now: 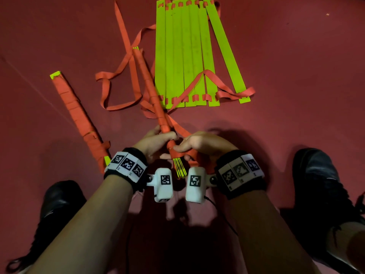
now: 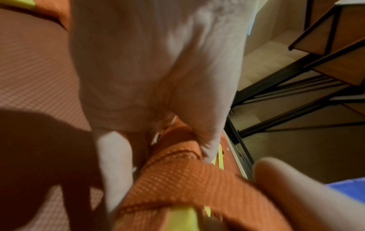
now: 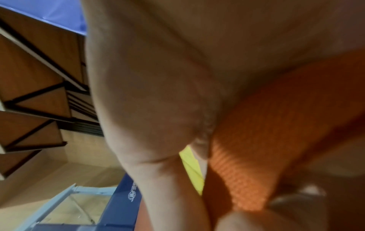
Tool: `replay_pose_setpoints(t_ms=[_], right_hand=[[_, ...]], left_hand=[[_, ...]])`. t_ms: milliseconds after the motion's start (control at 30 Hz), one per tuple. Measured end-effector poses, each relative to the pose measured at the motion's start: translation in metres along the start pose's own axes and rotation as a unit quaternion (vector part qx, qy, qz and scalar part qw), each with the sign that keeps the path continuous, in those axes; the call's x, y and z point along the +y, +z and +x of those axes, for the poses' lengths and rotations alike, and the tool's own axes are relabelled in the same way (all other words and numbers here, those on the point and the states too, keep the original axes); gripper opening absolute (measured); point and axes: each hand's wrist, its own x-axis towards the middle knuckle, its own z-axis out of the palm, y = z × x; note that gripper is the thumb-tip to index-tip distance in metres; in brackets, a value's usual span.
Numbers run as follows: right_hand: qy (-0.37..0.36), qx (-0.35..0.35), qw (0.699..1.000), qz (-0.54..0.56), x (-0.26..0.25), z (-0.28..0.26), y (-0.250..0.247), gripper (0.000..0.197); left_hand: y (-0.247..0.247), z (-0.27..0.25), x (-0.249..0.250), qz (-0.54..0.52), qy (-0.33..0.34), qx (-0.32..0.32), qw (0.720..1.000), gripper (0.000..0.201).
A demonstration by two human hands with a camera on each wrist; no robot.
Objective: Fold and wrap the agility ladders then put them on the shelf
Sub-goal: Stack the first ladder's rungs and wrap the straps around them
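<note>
both-handed, left grip (image 1: 156, 140) and right grip (image 1: 199, 144) curled round the strap-wrapped ladder bundle (image 1: 156, 103) between them

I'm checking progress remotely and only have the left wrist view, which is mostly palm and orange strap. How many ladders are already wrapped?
Observer: One wrapped bundle lies on the floor to the person's left, with no hand on it.
Operator: What is the left hand on?
Observer: The left hand grips a second, strap-wound bundle near its lower end; yellow rung tips stick out below.
Operator: And the other hand?
Observer: The right hand pinches the orange strap right beside that bundle.
Operator: Anything left to fold?
Observer: Yes, an unwrapped ladder lies ahead, its green rungs flat side by side.
</note>
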Motion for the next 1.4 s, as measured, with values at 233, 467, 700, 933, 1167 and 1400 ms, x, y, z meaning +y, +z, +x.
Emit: replay_pose_setpoints(t_ms=[233, 467, 700, 933, 1167, 1400], right_hand=[[-0.026, 0.048, 0.998, 0.023, 0.017, 0.011, -0.006, 0.012], [-0.050, 0.154, 0.982, -0.098, 0.022, 0.020, -0.012, 0.012], [-0.058, 0.176, 0.977, -0.109, 0.035, 0.029, -0.019, 0.018], [-0.041, 0.113, 0.974, -0.191, 0.030, 0.024, -0.023, 0.017], [-0.001, 0.140, 0.977, -0.161, 0.029, 0.026, -0.024, 0.007], [-0.040, 0.116, 0.968, -0.219, 0.024, 0.014, -0.029, 0.032]], left_hand=[[-0.002, -0.001, 0.000, 0.037, -0.021, -0.001, 0.999, 0.020], [0.001, 0.001, -0.008, -0.006, -0.046, 0.006, 0.999, 0.018], [-0.004, 0.003, -0.007, -0.031, -0.066, -0.022, 0.997, 0.018], [-0.010, 0.001, -0.012, -0.059, -0.075, -0.056, 0.994, 0.014], [-0.002, 0.003, -0.012, -0.038, -0.089, -0.014, 0.995, 0.018], [-0.004, 0.009, -0.019, -0.031, -0.078, 0.020, 0.996, 0.015]])
